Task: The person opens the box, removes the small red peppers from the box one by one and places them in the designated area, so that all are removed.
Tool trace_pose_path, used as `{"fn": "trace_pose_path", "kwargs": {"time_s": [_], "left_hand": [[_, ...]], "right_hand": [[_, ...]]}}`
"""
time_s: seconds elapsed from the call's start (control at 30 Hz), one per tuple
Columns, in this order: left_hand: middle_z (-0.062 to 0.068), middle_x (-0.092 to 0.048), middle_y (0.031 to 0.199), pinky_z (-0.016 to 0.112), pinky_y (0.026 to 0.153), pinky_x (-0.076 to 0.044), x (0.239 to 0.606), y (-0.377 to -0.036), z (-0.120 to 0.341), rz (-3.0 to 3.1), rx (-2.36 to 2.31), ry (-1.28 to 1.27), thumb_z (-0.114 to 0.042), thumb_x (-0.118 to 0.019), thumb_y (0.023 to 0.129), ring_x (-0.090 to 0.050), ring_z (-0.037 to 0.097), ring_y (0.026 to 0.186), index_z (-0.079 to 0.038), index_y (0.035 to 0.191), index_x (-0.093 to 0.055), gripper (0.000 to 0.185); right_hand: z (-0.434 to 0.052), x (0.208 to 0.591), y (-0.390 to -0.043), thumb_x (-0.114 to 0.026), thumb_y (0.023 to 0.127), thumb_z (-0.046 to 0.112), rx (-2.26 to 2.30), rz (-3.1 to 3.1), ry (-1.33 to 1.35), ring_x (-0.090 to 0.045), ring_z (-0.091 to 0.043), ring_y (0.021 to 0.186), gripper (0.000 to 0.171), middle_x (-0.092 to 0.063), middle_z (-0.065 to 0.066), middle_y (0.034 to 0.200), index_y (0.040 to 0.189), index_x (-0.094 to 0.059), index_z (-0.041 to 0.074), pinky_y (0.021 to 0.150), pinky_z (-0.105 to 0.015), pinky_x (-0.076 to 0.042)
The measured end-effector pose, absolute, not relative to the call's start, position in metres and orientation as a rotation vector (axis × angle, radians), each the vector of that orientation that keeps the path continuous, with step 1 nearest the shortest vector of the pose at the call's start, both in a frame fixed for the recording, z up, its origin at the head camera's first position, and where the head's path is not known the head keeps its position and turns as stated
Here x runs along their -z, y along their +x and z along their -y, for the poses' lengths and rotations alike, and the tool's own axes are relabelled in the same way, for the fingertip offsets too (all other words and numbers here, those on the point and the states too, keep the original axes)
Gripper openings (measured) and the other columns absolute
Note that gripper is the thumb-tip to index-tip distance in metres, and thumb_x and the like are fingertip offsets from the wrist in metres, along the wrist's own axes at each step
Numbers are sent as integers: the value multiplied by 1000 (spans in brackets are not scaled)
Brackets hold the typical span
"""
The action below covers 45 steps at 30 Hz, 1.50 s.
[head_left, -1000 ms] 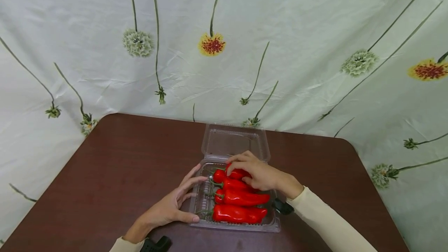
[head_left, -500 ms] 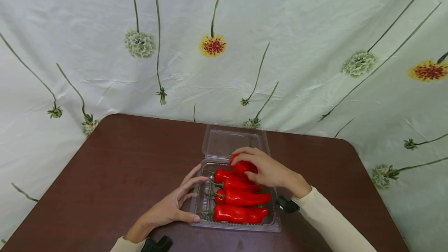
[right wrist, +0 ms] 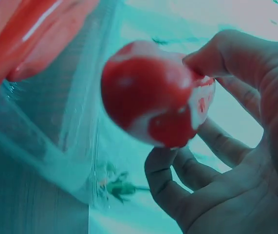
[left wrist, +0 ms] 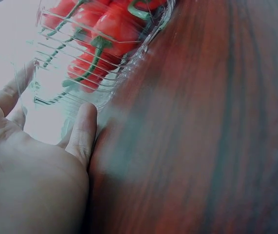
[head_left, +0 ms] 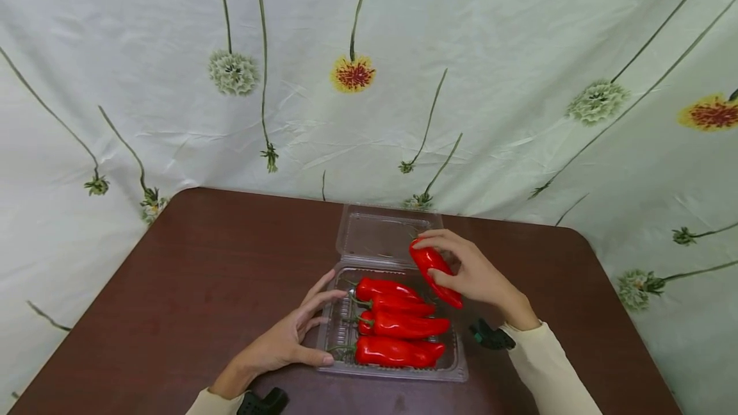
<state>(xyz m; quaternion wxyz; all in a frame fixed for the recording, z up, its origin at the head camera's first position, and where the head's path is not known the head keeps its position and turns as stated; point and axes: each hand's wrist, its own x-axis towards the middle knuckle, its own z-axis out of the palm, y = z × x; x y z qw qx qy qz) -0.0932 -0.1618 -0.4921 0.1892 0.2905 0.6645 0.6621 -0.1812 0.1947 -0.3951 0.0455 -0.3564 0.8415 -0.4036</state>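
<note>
A clear plastic clamshell box (head_left: 455, 373) lies open on the brown table (head_left: 190, 274), its lid (head_left: 380, 235) folded back. Several red peppers (head_left: 398, 324) lie side by side in its tray. My right hand (head_left: 475, 271) grips one more red pepper (head_left: 434, 269) and holds it lifted over the tray's far right corner. In the right wrist view the pepper (right wrist: 156, 95) is pinched between thumb and fingers. My left hand (head_left: 288, 338) rests on the table with straight fingers touching the tray's left wall, thumb (left wrist: 83, 131) against the clear box (left wrist: 95, 63).
A flowered cloth (head_left: 369, 69) hangs behind the table and drapes around its far edge. Bare brown tabletop spreads to the left and right of the box. Black wrist straps (head_left: 490, 336) show at both sleeves.
My right hand has lifted one pepper out of the tray and carried it up and to the right. The left hand has stayed against the tray.
</note>
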Motion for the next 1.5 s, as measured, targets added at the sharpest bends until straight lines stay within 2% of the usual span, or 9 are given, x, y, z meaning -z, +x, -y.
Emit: {"fn": "trace_pose_path", "kwargs": {"time_s": [0.07, 0.23, 0.47, 0.67, 0.83, 1.0, 1.23, 1.3, 1.5], "left_hand": [[-6, 12, 168, 39, 112, -36, 491, -93, 161, -1864, -1862, 806, 0, -75, 86, -16, -4, 148, -12, 158, -28, 87], [-5, 12, 169, 60, 110, -30, 492, -92, 160, -1862, -1862, 811, 1, -74, 86, -17, -4, 148, -10, 158, -26, 87], [-4, 12, 169, 27, 111, -34, 498, -92, 159, -1834, -1875, 824, 1, -74, 87, -14, 2, 151, -9, 158, -26, 86], [-3, 13, 169, 26, 111, -33, 498, -92, 157, -1821, -1878, 847, 2, -73, 87, -7, 21, 154, -7, 158, -26, 86], [-5, 13, 168, 21, 111, -32, 496, -91, 158, -1810, -1885, 833, 2, -74, 87, -7, 14, 154, -8, 158, -26, 86], [-2, 15, 168, 26, 111, -33, 494, -91, 159, -1824, -1888, 853, 3, -73, 87, -11, 1, 151, -7, 157, -27, 84], [-3, 15, 168, 61, 112, -27, 491, -94, 160, -1864, -1860, 848, 2, -73, 88, -12, 4, 151, -9, 157, -27, 83], [-4, 14, 168, 64, 111, -25, 492, -96, 160, -1872, -1845, 833, 1, -73, 88, -10, 6, 152, -11, 157, -28, 83], [-6, 13, 168, 51, 115, -28, 492, -96, 161, -1877, -1843, 809, 0, -73, 88, -9, 11, 154, -13, 157, -30, 83]], "right_hand": [[-203, 399, -180, -71, 87, -2, 1312, -2565, -1057, -61, -23, 101, 49, -54, -7, 139, 132, -61, 16, 68, -30, -58], [-216, 405, -180, -71, 88, -2, 1420, -2586, -1001, -59, -28, 108, 47, -53, -9, 138, 132, -62, 14, 71, -32, -59], [-229, 411, -182, -70, 88, -3, 1424, -2698, -926, -57, -28, 110, 45, -52, -12, 138, 130, -63, 12, 74, -30, -59], [-246, 417, -178, -70, 89, -2, 1451, -2783, -788, -55, -24, 115, 42, -51, -10, 141, 129, -65, 12, 84, -24, -55], [-257, 421, -180, -70, 90, 0, 1428, -2837, -714, -55, -25, 113, 40, -51, -13, 143, 128, -65, 11, 80, -23, -56], [-263, 424, -191, -70, 91, 1, 1386, -2844, -704, -56, -30, 111, 41, -51, -16, 144, 130, -64, 10, 78, -28, -56], [-268, 433, -200, -70, 92, 6, 1368, -2823, -600, -57, -35, 113, 41, -49, -18, 146, 133, -62, 8, 76, -28, -56], [-269, 436, -201, -70, 93, 6, 1361, -2823, -560, -58, -37, 112, 41, -48, -19, 146, 133, -62, 7, 75, -27, -55], [-270, 442, -203, -68, 93, 4, 1294, -2852, -469, -58, -40, 109, 42, -49, -22, 143, 135, -61, 6, 70, -28, -54]]}}
